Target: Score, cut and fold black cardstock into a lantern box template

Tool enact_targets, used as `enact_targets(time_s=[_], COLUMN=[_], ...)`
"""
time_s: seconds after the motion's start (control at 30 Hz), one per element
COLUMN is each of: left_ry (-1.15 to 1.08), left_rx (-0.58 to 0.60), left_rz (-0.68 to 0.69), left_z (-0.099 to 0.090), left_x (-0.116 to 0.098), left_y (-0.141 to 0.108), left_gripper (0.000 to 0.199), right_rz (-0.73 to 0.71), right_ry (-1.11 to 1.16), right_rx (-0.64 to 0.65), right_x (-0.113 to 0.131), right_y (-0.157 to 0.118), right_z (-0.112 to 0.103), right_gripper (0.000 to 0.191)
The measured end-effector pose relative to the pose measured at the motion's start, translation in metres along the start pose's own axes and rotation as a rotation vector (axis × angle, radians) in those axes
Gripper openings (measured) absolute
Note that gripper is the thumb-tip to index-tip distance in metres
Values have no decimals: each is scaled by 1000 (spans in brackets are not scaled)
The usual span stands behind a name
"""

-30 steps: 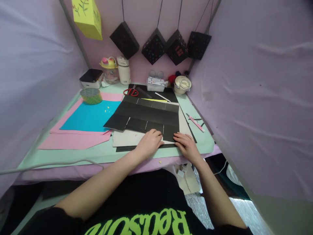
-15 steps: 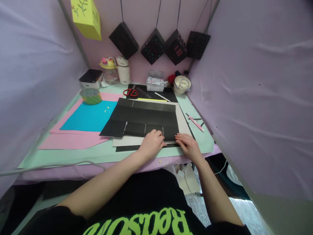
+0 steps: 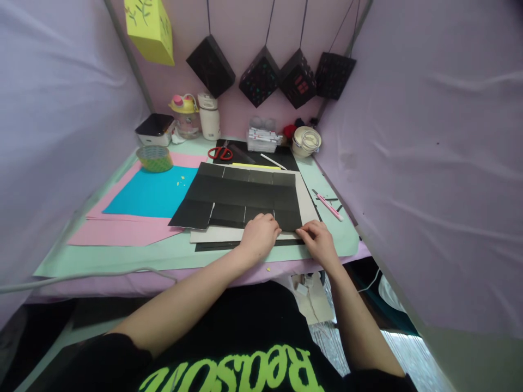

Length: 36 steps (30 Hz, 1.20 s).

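Note:
A black card sheet (image 3: 245, 191) with crease lines and pale cut slits along two sides lies before me. My left hand (image 3: 260, 235) is closed at its near edge, fingers curled over the flap beside a slit. At the near right corner, my right hand (image 3: 317, 240) pinches the sheet between thumb and fingers. Under the sheet is a grey-white board (image 3: 307, 198), its edges showing at the right and front. A black strip of paper (image 3: 216, 246) shows below the board's near side.
A pink craft knife (image 3: 329, 207) lies on the right by dark scraps. Red-handled scissors (image 3: 220, 153), a white pen (image 3: 273, 161) and a box of markers (image 3: 262, 139) are at the back. Blue paper (image 3: 149, 193) and a tape roll (image 3: 155, 159) lie left. Black paper boxes (image 3: 259, 77) hang above.
My right hand has gone from fingers laid flat on the corner to a pinch there. The left hand stays at the near edge, and the view has shifted slightly.

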<state>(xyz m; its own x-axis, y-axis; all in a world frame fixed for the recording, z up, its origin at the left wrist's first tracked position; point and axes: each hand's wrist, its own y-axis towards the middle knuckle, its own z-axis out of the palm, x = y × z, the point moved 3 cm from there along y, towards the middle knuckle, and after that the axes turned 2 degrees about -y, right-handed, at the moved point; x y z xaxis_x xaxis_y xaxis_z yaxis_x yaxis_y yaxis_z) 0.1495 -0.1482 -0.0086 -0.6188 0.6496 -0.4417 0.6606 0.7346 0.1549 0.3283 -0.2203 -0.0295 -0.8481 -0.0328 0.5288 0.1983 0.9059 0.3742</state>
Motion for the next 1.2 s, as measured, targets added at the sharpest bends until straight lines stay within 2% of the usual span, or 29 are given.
enact_targets(time_s=[0.23,0.47,0.73,0.93,1.07,1.13,1.2], left_ry=[-24,-29,32,116,163,208,262], left_rx=[116,173,214,175,112,40,-9], left_rz=[-172,-240,-246,-209,-186,-64,136], left_z=[-6,-8,-3,1,3,6,13], left_x=[3,4,4,-2,-9,-14,-21], left_y=[23,30,34,30,18,11,2], left_gripper=[20,17,19,19,22,21,22], right_rz=[282,301,350,290,184,98,-4], right_ry=[-30,-96,-68,-132,-172,-187,-196], right_rx=[237,295,377,330,204,117,64], right_x=[-2,-4,-9,-8,-7,-5,-1], right_y=[22,31,37,33,26,22,16], right_z=[-2,-2,1,1,3,5,8], right_gripper=[24,25,24,25,22,16,8])
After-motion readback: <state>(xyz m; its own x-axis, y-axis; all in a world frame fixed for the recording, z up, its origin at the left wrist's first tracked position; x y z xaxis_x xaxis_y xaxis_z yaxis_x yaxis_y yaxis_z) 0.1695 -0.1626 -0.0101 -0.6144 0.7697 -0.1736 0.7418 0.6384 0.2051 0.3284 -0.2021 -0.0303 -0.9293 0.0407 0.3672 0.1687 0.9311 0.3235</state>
